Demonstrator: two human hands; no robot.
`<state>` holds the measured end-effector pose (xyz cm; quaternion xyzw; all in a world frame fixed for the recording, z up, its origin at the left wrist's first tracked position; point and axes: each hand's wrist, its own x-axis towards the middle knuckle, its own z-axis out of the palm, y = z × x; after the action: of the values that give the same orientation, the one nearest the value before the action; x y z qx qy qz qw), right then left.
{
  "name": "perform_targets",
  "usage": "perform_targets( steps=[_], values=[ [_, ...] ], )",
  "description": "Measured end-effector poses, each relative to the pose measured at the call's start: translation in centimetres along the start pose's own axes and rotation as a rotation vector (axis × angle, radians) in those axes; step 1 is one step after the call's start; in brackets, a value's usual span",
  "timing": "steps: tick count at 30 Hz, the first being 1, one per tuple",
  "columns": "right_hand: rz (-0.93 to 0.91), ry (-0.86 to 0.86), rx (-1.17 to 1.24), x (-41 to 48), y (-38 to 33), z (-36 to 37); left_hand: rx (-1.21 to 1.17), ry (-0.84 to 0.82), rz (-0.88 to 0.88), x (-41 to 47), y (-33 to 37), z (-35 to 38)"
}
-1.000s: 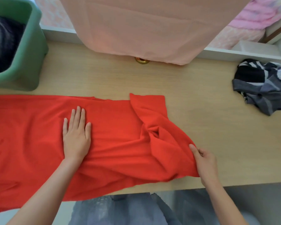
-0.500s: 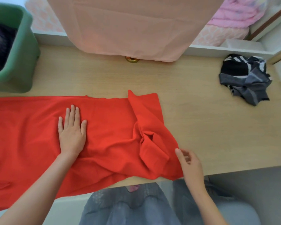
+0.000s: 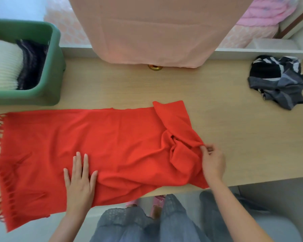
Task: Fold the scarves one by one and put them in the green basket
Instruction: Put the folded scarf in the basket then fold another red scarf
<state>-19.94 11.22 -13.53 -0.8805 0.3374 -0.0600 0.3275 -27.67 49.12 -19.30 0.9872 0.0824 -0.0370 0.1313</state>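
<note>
Fingers straight, my left hand (image 3: 80, 182) presses flat on the red scarf (image 3: 121, 137), which lies along the table's (image 3: 234, 133) front edge, fringe toward the left edge, just in front of the green basket (image 3: 54, 67) in the back left corner. My right hand (image 3: 212, 163) pinches its bunched right end. A striped scarf (image 3: 276, 82) lies crumpled near the back right corner.

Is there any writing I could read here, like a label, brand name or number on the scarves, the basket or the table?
None: no words, numbers, brands or signs can be read in this view.
The red scarf, the green basket, the grey and black scarf and the hanging pink cloth show no tag or print with text.
</note>
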Motion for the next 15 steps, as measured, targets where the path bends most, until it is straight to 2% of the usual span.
perform_targets(
  steps=[3, 5, 7, 11, 15],
  values=[
    [0.103, 0.166, 0.001, 2.3, 0.6, -2.8, -0.031, 0.008, 0.013, 0.0, -0.6, -0.2],
    [0.145, 0.187, -0.041, 3.1, 1.4, -3.8, -0.052, 0.015, -0.021, 0.1, -0.8, -0.3],
    [0.087, 0.162, -0.115, 2.7, 2.0, -3.9, -0.08, 0.014, -0.041, 0.2, -0.9, -0.1],
    [-0.333, 0.114, -0.236, -1.9, 1.2, -1.1, -0.12, 0.017, -0.011, 0.2, -1.1, 0.0],
    [-0.742, -0.318, -0.261, -9.1, -1.0, 3.4, -0.158, 0.014, 0.022, 0.2, -1.6, -0.5]
  ],
)
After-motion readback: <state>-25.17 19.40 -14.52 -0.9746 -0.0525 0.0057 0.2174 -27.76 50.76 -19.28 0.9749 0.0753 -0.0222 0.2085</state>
